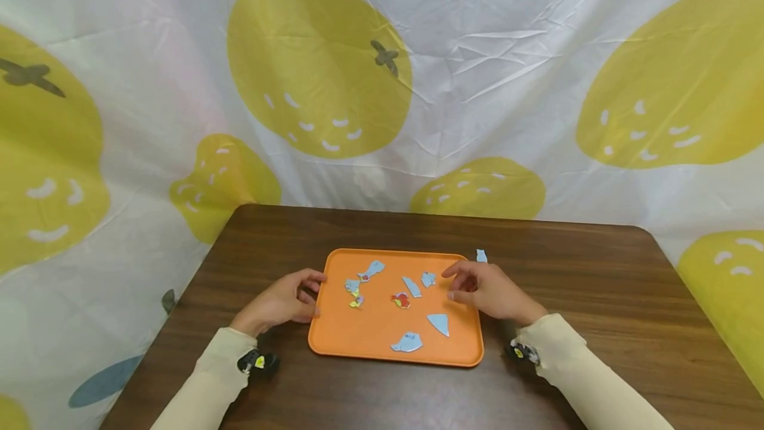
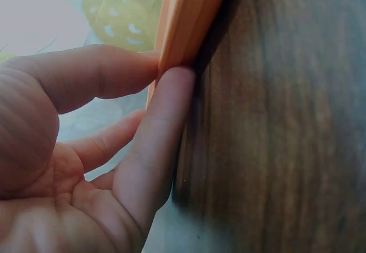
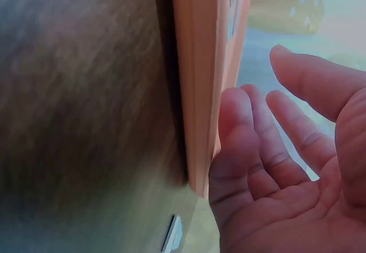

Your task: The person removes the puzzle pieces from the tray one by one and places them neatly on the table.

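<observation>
An orange tray (image 1: 358,330) lies flat on the table. My left hand (image 1: 280,300) pinches its left rim; in the left wrist view the thumb and a finger meet the tray's edge (image 2: 194,12). Over the right rim, my right hand (image 1: 495,287) hovers with loosely bent fingers and holds nothing. Flat, irregular pieces are scattered on the tray: a light blue triangle (image 1: 439,324), a blue piece (image 1: 408,342) near the front, a blue strip (image 1: 412,286), a small blue piece (image 1: 428,279), a red one (image 1: 401,300) and a blue-and-yellow cluster (image 1: 353,289) at left.
One more light blue piece (image 1: 481,255) lies off the tray, on the dark wooden table (image 1: 573,284) past its back right corner. A white curtain (image 1: 477,71) with yellow fruit prints hangs behind the table.
</observation>
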Motion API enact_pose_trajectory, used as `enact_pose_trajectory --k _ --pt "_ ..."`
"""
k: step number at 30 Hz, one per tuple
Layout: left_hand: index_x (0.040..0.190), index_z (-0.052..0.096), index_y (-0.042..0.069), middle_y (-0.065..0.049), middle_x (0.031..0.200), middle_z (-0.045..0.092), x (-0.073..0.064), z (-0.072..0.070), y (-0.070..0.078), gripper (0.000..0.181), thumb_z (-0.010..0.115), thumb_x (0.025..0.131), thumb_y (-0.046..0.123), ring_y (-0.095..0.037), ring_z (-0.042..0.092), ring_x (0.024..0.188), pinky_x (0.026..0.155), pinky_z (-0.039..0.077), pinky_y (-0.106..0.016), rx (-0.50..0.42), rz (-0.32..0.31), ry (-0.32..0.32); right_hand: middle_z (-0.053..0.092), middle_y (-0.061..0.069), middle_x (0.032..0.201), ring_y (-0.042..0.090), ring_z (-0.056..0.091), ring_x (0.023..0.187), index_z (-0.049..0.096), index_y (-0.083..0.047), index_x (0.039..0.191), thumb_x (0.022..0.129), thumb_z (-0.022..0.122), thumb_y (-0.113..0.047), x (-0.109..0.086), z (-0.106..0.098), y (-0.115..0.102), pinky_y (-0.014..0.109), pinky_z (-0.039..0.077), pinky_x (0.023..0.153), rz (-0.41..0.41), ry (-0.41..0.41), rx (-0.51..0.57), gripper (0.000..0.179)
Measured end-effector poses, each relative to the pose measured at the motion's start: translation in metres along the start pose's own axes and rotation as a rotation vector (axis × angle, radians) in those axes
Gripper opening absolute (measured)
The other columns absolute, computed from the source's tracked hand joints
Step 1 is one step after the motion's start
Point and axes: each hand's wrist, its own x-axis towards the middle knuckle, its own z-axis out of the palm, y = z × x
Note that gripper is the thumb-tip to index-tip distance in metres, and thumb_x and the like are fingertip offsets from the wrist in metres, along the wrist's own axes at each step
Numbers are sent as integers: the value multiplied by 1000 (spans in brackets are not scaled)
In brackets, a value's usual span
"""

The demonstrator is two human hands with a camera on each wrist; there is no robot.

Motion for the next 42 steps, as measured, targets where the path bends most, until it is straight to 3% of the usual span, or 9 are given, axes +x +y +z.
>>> enact_pose_trajectory --k 11,21,32,42 --pt "148 53 2 -22 132 50 0 -1 -4 68 79 86 -9 -26 61 99 80 64 -38 -22 6 -12 72 -4 91 7 66 82 73 -9 118 89 85 -12 -13 11 -13 26 57 76 -40 -90 26 32" --pt "148 53 2 -22 134 50 0 0 -5 67 78 87 -10 -26 60 100 80 65 -39 -20 12 -11 71 6 95 11 66 84 72 -6 119 83 90 -12 -20 21 -13 26 58 77 -33 -141 94 41" --pt "149 52 1 -23 131 50 1 0 -7 68 78 87 -9 -25 61 99 81 65 -40 -31 24 -17 66 -4 94 7 59 80 77 -14 113 76 96 -22 -18 24 -11 22 52 72 22 -155 -25 42" --pt "148 52 1 -22 130 49 0 0 -6 67 78 87 -9 -25 61 99 81 65 -40 -31 20 -20 66 -2 90 8 58 78 77 -17 103 75 96 -18 -20 22 -15 22 51 70 -10 -167 -19 35"
